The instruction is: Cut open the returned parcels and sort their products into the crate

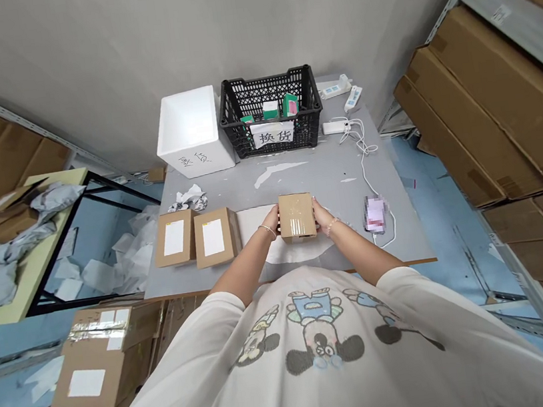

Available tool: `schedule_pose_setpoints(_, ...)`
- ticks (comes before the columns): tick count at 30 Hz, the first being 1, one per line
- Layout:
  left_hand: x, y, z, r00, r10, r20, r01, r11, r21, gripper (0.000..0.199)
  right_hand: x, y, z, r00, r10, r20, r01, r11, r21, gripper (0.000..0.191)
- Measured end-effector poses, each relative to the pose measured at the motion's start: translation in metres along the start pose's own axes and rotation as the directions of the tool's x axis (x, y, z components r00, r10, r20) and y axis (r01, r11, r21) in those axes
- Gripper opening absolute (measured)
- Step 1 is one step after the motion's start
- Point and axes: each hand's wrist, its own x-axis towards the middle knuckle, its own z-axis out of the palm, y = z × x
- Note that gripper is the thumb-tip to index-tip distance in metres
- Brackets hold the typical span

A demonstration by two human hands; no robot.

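Observation:
A small cardboard box [297,215] with clear tape on it is held between my two hands at the front middle of the grey table [288,177]. My left hand [272,219] is pressed to its left side, and my right hand [322,215] grips its right side. The fingers are partly hidden behind the box. Under it lies a whitish sheet [276,252]. Off to the left of my left hand stand two cardboard boxes, a nearer one [212,237] and a farther one [174,238], each with a white label.
Along the back are a white foam box [194,137] and a black crate [269,113] holding green-and-white packs. Crumpled paper [189,199] lies at the left. On the right, a phone [376,214] is on a white cable below power strips [336,127]. Shelves with cartons [502,83] flank the table.

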Motion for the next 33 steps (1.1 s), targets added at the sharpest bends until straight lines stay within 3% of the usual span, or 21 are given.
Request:
schedule_pose_setpoints(2,-0.004,0.003,-0.003,1.0,-0.018,0.017,0.018,0.999,-0.027,0.041,-0.005,-0.004,-0.001,1.0,-0.017,-0.002,0.017,0.999,0.047,0.065)
schedule_pose_setpoints(7,-0.017,-0.002,-0.005,0.989,0.147,0.031,-0.141,0.98,-0.137,0.043,-0.01,-0.002,-0.006,0.982,-0.186,0.011,0.185,0.98,0.078,0.047)
schedule_pose_setpoints(10,-0.021,-0.018,-0.003,0.985,0.169,-0.025,-0.17,0.975,-0.139,0.036,-0.007,0.015,-0.005,0.968,-0.249,0.0,0.249,0.966,0.067,0.036)
schedule_pose_setpoints(17,-0.011,-0.06,-0.008,0.974,0.206,-0.096,-0.22,0.961,-0.169,0.043,0.003,0.059,0.0,0.953,-0.287,0.097,0.281,0.957,0.069,0.042)
schedule_pose_setpoints(22,-0.005,-0.066,-0.018,0.974,0.2,-0.106,-0.211,0.972,-0.105,0.041,0.013,0.064,0.002,0.932,-0.347,0.102,0.353,0.934,-0.055,0.043)
schedule_pose_setpoints(26,-0.005,-0.066,-0.023,0.983,0.155,-0.097,-0.158,0.987,-0.025,0.041,0.013,0.077,-0.014,0.904,-0.428,0.02,0.414,0.862,-0.293,0.033)
schedule_pose_setpoints(29,-0.004,-0.069,-0.027,0.992,0.102,-0.069,-0.103,0.995,-0.015,0.044,0.012,0.089,-0.043,0.87,-0.48,-0.114,0.319,0.724,-0.612,0.035)
schedule_pose_setpoints(31,-0.003,-0.071,-0.029,0.994,0.09,-0.057,-0.091,0.996,-0.014,0.045,0.012,0.095,-0.066,0.844,-0.502,-0.187,0.163,0.573,-0.803,0.039)
schedule_pose_setpoints(33,-0.001,-0.073,-0.029,0.992,0.107,-0.061,-0.108,0.994,-0.01,0.044,0.012,0.099,-0.087,0.831,-0.494,-0.255,-0.002,0.455,-0.891,0.042)
